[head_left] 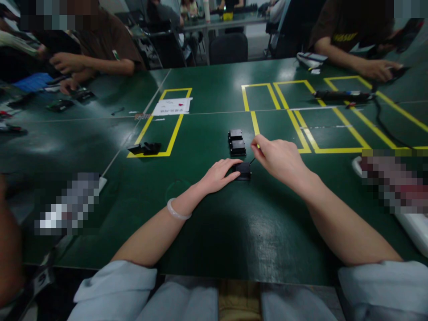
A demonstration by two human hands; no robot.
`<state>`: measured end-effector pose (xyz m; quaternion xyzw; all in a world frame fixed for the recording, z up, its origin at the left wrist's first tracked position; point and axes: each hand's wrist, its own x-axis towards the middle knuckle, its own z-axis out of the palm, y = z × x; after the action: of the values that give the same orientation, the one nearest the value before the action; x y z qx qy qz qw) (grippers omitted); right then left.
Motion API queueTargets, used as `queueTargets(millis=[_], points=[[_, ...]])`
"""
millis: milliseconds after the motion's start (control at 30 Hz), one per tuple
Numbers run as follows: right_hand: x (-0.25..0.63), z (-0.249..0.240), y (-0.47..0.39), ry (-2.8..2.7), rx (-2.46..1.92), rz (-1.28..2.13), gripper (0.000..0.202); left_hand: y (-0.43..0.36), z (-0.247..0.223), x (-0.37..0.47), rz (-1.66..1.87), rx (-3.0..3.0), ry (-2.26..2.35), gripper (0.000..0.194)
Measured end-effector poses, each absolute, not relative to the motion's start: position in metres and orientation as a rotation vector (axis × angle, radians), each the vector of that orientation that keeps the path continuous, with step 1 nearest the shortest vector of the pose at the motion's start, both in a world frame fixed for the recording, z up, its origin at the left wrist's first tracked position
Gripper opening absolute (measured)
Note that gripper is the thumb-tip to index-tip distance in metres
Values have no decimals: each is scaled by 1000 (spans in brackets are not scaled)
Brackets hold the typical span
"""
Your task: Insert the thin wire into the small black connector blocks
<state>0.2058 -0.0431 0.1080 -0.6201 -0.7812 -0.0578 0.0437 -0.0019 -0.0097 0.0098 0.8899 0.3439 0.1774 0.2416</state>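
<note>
A small black block-shaped part lies on the green table in front of me. My left hand grips it from the left, thumb on the near side and fingers on the far side. My right hand is closed in a pinch on a thin dark rod-like tool. The tool slants down to the block's far right corner; whether its tip touches is too small to tell. Just beyond, two similar black blocks stand one behind the other.
Yellow tape outlines mark the green table. A black angular piece and a paper sheet lie left. A dark cylindrical tool with a cable lies far right. White trays flank me. Other people's hands work across the table.
</note>
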Motion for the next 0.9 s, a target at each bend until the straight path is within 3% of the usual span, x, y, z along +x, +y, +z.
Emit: queueTargets(millis=[900], points=[[205, 110, -45, -2370, -1894, -225, 39, -9, 8, -2, 497, 2457, 941, 46]])
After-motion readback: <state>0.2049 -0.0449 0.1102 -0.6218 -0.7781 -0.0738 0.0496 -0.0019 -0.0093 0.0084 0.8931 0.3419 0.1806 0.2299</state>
